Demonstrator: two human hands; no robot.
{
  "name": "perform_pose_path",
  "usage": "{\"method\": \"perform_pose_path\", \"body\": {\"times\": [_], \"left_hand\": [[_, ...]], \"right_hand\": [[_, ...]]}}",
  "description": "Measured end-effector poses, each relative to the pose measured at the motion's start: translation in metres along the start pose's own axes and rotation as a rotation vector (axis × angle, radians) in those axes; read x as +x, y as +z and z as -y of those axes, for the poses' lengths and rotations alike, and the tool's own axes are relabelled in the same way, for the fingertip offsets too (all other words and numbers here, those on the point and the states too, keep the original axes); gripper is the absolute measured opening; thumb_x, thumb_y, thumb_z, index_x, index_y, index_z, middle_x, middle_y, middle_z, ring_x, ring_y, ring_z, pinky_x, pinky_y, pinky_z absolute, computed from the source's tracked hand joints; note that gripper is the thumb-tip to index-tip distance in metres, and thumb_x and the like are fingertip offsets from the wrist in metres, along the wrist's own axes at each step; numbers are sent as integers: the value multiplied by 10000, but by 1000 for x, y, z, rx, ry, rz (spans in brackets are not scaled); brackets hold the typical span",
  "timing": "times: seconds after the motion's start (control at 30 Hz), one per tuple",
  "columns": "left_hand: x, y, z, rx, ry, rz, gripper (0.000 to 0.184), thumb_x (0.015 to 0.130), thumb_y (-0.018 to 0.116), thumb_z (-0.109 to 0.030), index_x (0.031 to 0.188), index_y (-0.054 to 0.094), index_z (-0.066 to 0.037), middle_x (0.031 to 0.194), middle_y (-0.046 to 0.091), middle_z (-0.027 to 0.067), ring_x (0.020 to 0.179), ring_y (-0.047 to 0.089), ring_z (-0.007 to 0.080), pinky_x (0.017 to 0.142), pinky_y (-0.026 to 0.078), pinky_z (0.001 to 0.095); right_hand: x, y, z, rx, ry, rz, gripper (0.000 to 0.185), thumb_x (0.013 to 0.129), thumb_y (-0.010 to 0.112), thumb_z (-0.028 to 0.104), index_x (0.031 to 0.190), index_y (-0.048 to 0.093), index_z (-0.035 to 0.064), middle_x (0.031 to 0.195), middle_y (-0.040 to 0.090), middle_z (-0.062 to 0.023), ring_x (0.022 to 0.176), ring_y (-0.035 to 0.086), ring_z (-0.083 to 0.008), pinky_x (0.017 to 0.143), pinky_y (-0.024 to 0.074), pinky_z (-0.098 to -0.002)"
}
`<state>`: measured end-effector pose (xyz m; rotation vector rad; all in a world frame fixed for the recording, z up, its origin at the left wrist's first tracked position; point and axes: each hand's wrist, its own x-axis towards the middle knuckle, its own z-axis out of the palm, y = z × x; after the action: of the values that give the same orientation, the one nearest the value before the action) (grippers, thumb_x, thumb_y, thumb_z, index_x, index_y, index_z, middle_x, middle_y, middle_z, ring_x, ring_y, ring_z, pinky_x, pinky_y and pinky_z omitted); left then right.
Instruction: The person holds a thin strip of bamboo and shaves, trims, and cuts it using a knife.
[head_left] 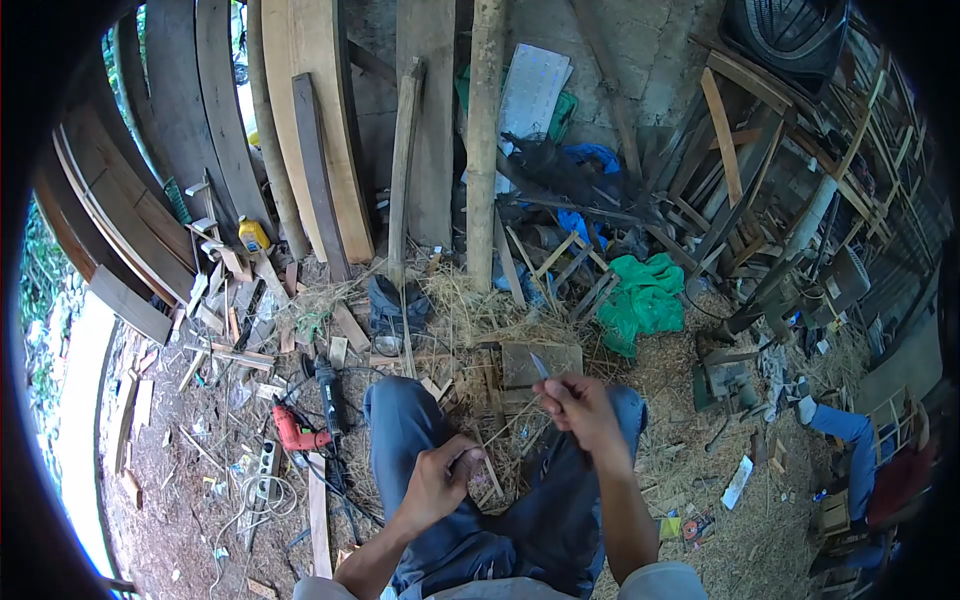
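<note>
My right hand (582,412), raised over the right knee, is closed on a small knife (541,367) whose blade points up and to the left. Lower and to the left, my left hand (447,474) is closed around a thin pale strip (490,462) between my legs. The strip looks like split wood or cane. A gap separates the two hands. In front of my knees lies a wooden block (541,364) on straw and shavings.
A red power drill (297,428), a dark power tool (328,392) and a power strip (268,458) with cords lie at the left. Boards (315,130) lean behind. A green plastic sheet (643,298) lies ahead right. Another person's leg (848,440) shows at far right.
</note>
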<state>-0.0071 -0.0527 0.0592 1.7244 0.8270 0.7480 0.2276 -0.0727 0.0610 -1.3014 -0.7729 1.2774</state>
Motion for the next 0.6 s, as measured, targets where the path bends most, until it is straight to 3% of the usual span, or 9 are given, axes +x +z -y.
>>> {"method": "perform_pose_path", "body": {"times": [0.07, 0.17, 0.23, 0.27, 0.43, 0.53, 0.6], "left_hand": [[2, 0, 3, 11, 1, -27, 60, 897, 550, -30, 915, 594, 7, 662, 606, 121, 578, 608, 178, 537, 453, 291], [4, 0, 4, 62, 27, -46, 49, 887, 554, -14, 913, 587, 11, 662, 599, 138, 572, 606, 191, 532, 448, 298], [-4, -1, 4, 48, 1, -45, 58, 897, 548, -26, 906, 593, 10, 648, 585, 109, 577, 577, 155, 538, 436, 282], [-4, -2, 4, 33, -8, -42, 73, 906, 542, -37, 899, 599, 9, 634, 571, 80, 582, 549, 118, 545, 425, 266], [-3, -4, 8, 59, 2, -55, 68, 904, 552, -43, 906, 603, 1, 639, 580, 86, 591, 565, 122, 551, 431, 265], [-8, -4, 13, 90, 20, -63, 63, 900, 561, -47, 908, 605, -3, 635, 580, 84, 587, 560, 118, 546, 430, 267], [-12, -8, 17, 97, 43, -67, 60, 898, 565, -48, 907, 605, -3, 631, 576, 81, 581, 551, 115, 539, 427, 270]], "right_hand": [[-12, 25, -10, -56, 11, 67, 238, 936, 558, 188, 985, 624, -35, 622, 496, 37, 482, 375, -25, 439, 285, -184], [-13, 32, -12, -33, 35, 154, 250, 945, 541, 201, 982, 632, -29, 614, 489, 39, 472, 391, -27, 436, 297, -186], [7, -1, -9, 23, -120, -108, 266, 953, 527, 216, 984, 632, -26, 612, 480, 39, 467, 377, -27, 423, 284, -190], [12, -12, -6, 116, -104, -99, 287, 947, 538, 248, 992, 636, -18, 612, 481, 44, 464, 367, -24, 411, 273, -189], [-11, 18, -7, 52, -9, 10, 281, 939, 552, 260, 985, 643, -1, 607, 483, 53, 444, 353, -24, 400, 263, -185], [5, -12, -11, 88, -7, -49, 305, 926, 573, 299, 965, 644, 4, 608, 487, 50, 445, 365, -19, 388, 272, -186], [16, -33, -9, 147, -74, -233, 312, 912, 592, 317, 930, 643, 9, 612, 485, 55, 443, 354, -11, 380, 264, -180]]}}
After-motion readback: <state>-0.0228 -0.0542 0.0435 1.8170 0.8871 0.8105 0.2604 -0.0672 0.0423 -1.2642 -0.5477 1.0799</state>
